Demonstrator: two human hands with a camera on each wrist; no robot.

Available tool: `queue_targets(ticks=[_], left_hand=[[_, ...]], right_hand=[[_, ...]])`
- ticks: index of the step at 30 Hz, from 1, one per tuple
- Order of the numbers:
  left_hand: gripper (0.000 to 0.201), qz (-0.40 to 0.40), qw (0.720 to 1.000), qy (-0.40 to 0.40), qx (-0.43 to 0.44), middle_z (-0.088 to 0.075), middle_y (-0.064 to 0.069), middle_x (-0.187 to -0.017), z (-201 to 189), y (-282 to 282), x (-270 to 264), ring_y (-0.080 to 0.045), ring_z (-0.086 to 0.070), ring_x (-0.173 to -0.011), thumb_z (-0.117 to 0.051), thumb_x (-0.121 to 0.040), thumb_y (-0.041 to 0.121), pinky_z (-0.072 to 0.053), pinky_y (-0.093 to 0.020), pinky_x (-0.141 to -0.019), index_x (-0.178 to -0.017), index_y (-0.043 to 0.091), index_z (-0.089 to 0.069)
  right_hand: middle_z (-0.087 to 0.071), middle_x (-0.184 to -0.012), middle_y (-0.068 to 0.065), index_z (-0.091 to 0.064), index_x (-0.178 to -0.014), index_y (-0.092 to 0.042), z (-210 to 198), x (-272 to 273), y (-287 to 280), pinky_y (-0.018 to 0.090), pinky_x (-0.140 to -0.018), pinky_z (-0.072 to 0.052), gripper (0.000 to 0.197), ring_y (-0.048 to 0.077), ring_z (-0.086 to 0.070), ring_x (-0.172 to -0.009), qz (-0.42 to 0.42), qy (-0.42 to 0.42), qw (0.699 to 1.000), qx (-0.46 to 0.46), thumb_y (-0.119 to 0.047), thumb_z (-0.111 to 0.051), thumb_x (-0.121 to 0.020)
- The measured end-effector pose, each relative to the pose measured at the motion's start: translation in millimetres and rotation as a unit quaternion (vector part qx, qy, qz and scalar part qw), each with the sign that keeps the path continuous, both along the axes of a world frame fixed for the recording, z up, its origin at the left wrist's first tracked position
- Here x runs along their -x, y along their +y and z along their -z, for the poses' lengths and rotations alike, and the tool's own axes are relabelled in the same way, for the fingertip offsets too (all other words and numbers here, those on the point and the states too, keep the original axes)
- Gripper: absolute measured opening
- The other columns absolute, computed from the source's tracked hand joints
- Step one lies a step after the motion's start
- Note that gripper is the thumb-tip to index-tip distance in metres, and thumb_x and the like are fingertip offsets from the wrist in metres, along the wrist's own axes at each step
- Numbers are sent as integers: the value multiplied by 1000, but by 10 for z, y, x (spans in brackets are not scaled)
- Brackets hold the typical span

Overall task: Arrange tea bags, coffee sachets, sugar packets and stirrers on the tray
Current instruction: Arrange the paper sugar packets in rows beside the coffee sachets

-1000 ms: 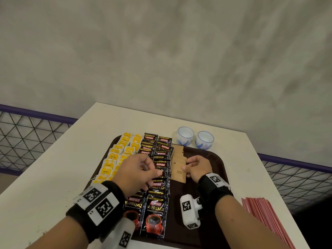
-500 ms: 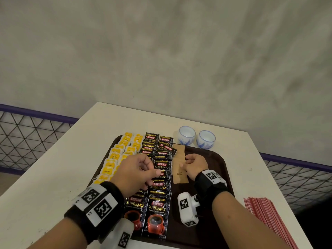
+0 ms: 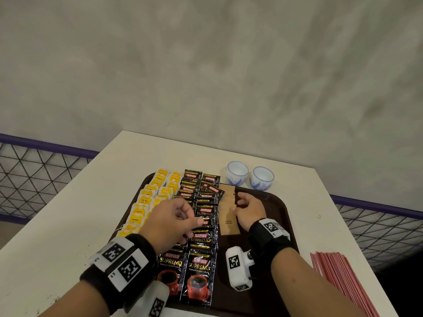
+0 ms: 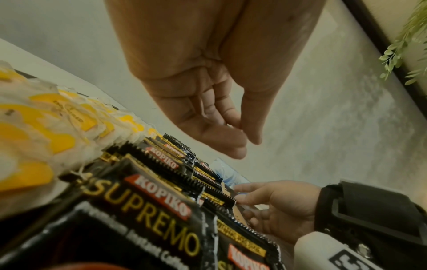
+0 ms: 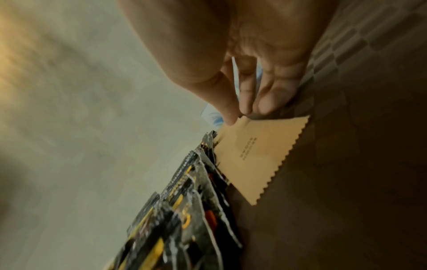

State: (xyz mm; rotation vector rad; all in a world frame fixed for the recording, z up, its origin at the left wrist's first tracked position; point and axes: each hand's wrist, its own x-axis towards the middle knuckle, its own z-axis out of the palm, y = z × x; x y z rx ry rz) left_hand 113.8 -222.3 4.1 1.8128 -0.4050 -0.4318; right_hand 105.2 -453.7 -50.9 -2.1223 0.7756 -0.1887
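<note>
Brown paper marks the sugar packet point(image 3: 228, 211), lying flat on the tray point(image 3: 278, 209) just right of the coffee sachets point(image 3: 202, 225), its long axis running from the near rim toward the cups point(image 3: 249, 178), parallel to the sachet columns (likely so the rows stay neat). The right hand point(image 3: 248, 210) pinches its far end with thumb and fingers point(image 5: 265, 102), seemingly squaring it up. The left hand point(image 3: 170, 221) hovers over the sachets, loosely curled, holding nothing. Red stirrers point(image 3: 338, 277) wait on the counter point(image 3: 68, 213), right of the tray.
</note>
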Motion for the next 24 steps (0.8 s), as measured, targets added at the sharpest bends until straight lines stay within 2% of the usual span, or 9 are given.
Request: queue_targets(ticks=[1, 4, 9, 12, 14, 16, 18, 21, 24], left_hand=[[21, -1, 1000, 1, 1, -63, -8, -64, 4, 6, -2, -16, -61, -54, -76, -78, 18, -49, -22, -45, -77, 6, -58], [20, -2, 1000, -2, -1, -64, -9, -64, 19, 18, -8, -15, -61, -54, -75, -78, 17, -49, -22, -45, -76, 6, -59], [20, -1, 1000, -9, -3, -65, -8, -65, 22, 41, -4, -17, -60, -56, -75, -79, 19, -50, -22, -47, -77, 6, -60], [20, -10, 1000, -9, -6, -65, -7, -62, 40, 106, -28, -17, -61, -56, -76, -78, 19, -50, -23, -48, -75, 8, -60], [21, -17, 1000, -9, -7, -64, -6, -61, 49, 147, -45, -16, -61, -55, -77, -77, 19, -50, -23, -48, -73, 8, -59], [21, -20, 1000, -13, -7, -64, -5, -60, 45, 166, -48, -16, -62, -56, -77, -77, 19, -51, -23, -47, -72, 9, -59], [21, -16, 1000, -20, -4, -64, -5, -60, 36, 165, -42, -18, -62, -56, -77, -77, 19, -51, -23, -47, -72, 9, -60], [21, -10, 1000, -27, -1, -64, -5, -61, 22, 150, -17, -19, -62, -58, -77, -77, 20, -50, -22, -47, -73, 9, -59], [21, -3, 1000, -29, 2, -64, -9, -64, -3, 123, 27, -19, -62, -58, -76, -77, 19, -51, -23, -48, -76, 6, -60]], right_hand=[[-60, -112, 1, -55, -131, -17, -35, 7, 24, 24, -95, -43, 45, 15, -57, -103, -4, -8, 1000, 28, -9, -61, -87], [-58, -125, 6, -61, -126, -14, -95, -50, 146, 30, -103, -43, 38, 23, -56, -116, -49, 9, 996, 67, -7, -54, -89], [-54, -137, 12, -57, -131, -10, -155, -212, 285, 41, -108, -41, 45, 32, -49, -127, -101, 68, 992, 36, -4, -49, -87], [-52, -139, 13, -55, -133, -9, -179, -219, 305, 39, -111, -37, 51, 31, -47, -130, -108, 56, 992, 25, 5, -45, -85], [-52, -137, 13, -54, -134, -11, -193, -166, 273, 33, -106, -40, 55, 29, -49, -127, -98, 52, 993, 30, 7, -41, -85], [-53, -134, 13, -54, -133, -13, -222, -62, 203, 31, -103, -42, 50, 28, -52, -123, -69, 50, 995, 53, 1, -44, -86], [-55, -131, 14, -54, -131, -10, -234, 75, 118, 32, -104, -41, 46, 27, -52, -122, -38, 68, 994, 71, -4, -49, -86], [-53, -134, 13, -51, -134, -6, -175, 248, 87, 30, -106, -39, 47, 28, -50, -126, -24, 124, 990, 59, -1, -48, -87], [-62, -117, 11, -58, -125, -6, -106, 295, 133, 42, -101, -49, 39, 34, -60, -115, -26, 118, 993, 2, -4, -48, -88]])
